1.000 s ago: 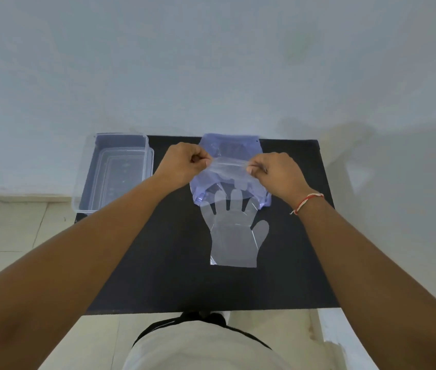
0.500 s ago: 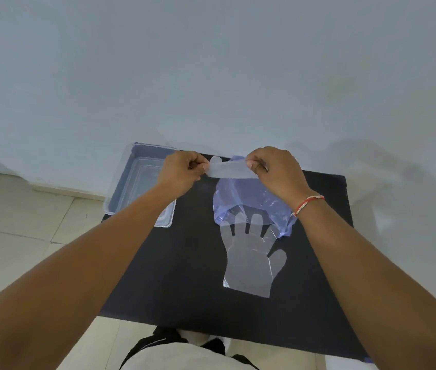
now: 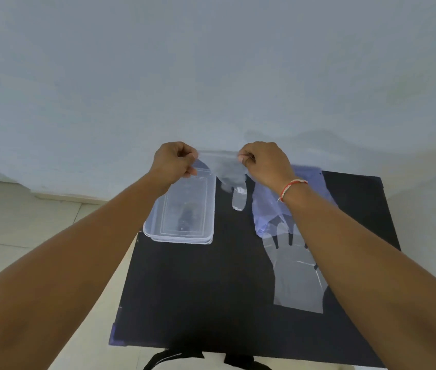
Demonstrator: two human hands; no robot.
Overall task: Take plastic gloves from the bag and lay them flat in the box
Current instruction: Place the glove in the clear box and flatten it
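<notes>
A clear plastic glove (image 3: 227, 172) hangs by its cuff between my left hand (image 3: 174, 162) and my right hand (image 3: 263, 162), fingers dangling down. Both hands pinch the cuff above the gap between the box and the bag. The clear plastic box (image 3: 185, 209) lies on the table's far left corner, under my left hand. The blue-tinted bag (image 3: 270, 209) lies on the right, partly hidden by my right forearm. A second clear glove (image 3: 297, 276) lies flat on the black table below the bag, fingers tucked into the bag's mouth.
The black table (image 3: 198, 289) stands against a pale wall (image 3: 211, 76). Tiled floor (image 3: 24, 222) shows to the left. The table's left edge runs just beside the box.
Both hands have lifted the glove clear of the bag and carried it left toward the box. The view has swung left, so bag and flat glove now sit further right.
</notes>
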